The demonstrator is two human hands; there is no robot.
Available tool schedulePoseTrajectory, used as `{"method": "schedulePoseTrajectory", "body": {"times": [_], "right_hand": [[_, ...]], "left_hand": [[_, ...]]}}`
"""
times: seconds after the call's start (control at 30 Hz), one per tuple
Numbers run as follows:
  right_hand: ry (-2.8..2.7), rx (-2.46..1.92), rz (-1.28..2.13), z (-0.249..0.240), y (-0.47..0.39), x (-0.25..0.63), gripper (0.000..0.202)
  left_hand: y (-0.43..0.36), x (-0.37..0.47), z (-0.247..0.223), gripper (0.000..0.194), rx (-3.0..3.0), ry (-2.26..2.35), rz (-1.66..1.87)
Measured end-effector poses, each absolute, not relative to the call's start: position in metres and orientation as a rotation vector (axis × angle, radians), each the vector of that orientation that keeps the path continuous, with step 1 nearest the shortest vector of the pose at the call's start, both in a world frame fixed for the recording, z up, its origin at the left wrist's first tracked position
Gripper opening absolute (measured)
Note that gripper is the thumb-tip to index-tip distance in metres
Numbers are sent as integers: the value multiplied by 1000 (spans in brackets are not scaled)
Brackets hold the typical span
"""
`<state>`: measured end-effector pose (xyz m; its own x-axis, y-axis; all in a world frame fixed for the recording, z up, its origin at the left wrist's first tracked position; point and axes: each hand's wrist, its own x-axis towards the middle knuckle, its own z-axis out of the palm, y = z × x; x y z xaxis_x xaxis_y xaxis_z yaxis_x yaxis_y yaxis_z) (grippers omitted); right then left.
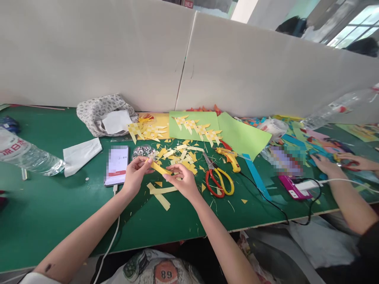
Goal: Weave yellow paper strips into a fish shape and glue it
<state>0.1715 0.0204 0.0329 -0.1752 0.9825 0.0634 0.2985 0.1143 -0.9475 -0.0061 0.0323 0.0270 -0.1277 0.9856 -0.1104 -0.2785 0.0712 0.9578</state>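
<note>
A yellow paper strip [160,168] is stretched between my two hands above the green table. My left hand [138,170] pinches its left end, and my right hand [181,178] holds its right end. Under and behind my hands lies a pile of yellow paper scraps [185,158]. Pale strips [161,198] rest just in front of them. To the right are scissors [219,181] with red and yellow handles and a yellow glue gun [231,158]. Woven yellow paper fish shapes [197,128] lie on a green sheet [174,132] behind.
A phone [116,165] with a white cable is left of my hands, near a tissue [81,157] and a bottle [29,154]. On the right are a pink power strip [291,187], a black cord and another person's hands [327,165]. A partition [118,51] stands behind.
</note>
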Motion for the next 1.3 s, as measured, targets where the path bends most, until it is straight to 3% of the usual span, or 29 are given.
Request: {"method": "schedulePoseTrajectory", "body": {"times": [0.13,0.73,0.87,0.97,1.1,1.17,1.3], "right_hand": [[-1500,-1266,1208,35,27,167,29],[-1365,-1337,1048,39,39,206,22],[-1258,-1445,820,38,43,237,26],[-1301,-1488,767,35,38,239,24],[-1552,-1496,807,26,25,205,15],[-1645,-1534,755,22,20,188,12],[-1724,-1681,612,17,20,176,27]], "left_hand": [[33,-4,26,30,860,1148,1339],[35,-17,33,25,1189,1230,1101],[22,-31,50,41,1960,1267,596],[12,-38,50,32,2251,1232,278],[10,-39,39,18,2255,1185,251],[12,-38,36,18,2213,1169,280],[17,-36,38,29,2181,1174,261]]}}
